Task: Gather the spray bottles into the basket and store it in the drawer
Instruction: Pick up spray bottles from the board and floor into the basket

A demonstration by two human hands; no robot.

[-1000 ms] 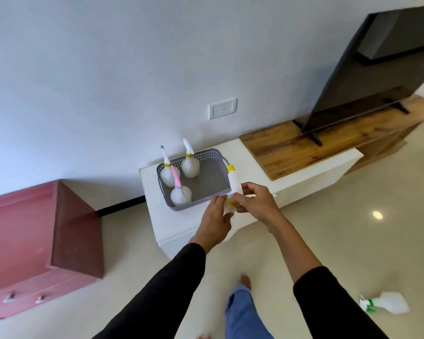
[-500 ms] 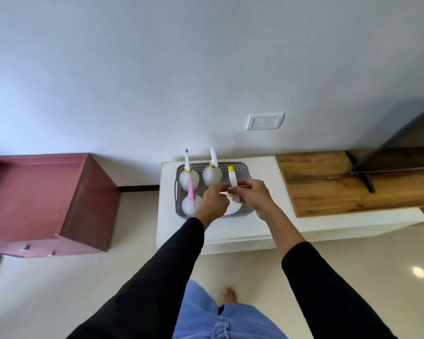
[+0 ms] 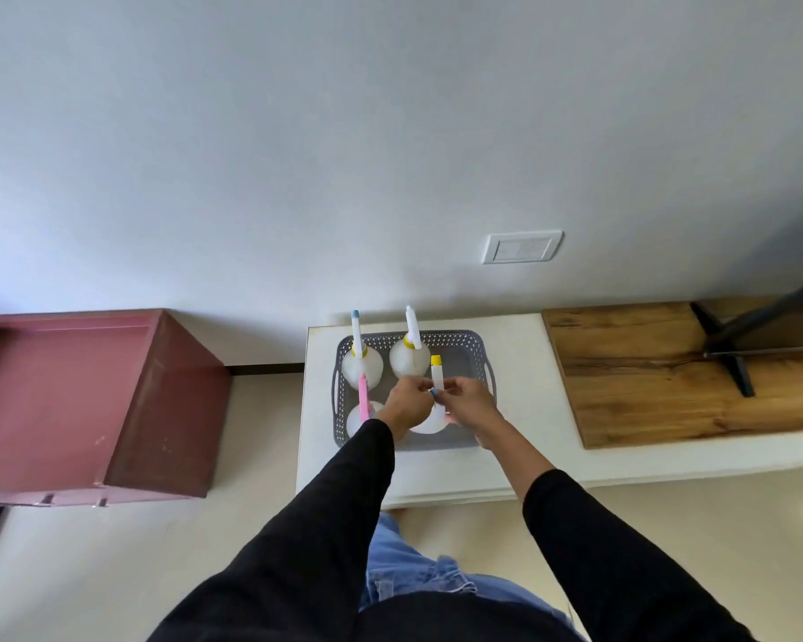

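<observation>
A grey perforated basket (image 3: 469,349) sits on a low white cabinet (image 3: 520,345). Three white spray bottles stand in it: a blue-tipped one (image 3: 361,363) back left, a white-nozzled one (image 3: 409,356) back middle, a pink-nozzled one (image 3: 362,412) front left. Over the basket's front right I hold a fourth bottle with a yellow tip (image 3: 436,377). My right hand (image 3: 471,400) grips its neck, and my left hand (image 3: 409,400) pinches its nozzle by the neck. Its round white body shows below my hands, low inside the basket.
A dark red drawer unit (image 3: 66,391) stands on the floor to the left, handles facing me. A wooden top (image 3: 659,377) with a black TV stand leg lies to the right. A wall switch plate (image 3: 522,247) is above the cabinet. Tiled floor lies below.
I have stepped up to the cabinet and the view has turned to face it. Both hands brought the yellow-tipped bottle from the basket's right side to over its front right, lower down.
</observation>
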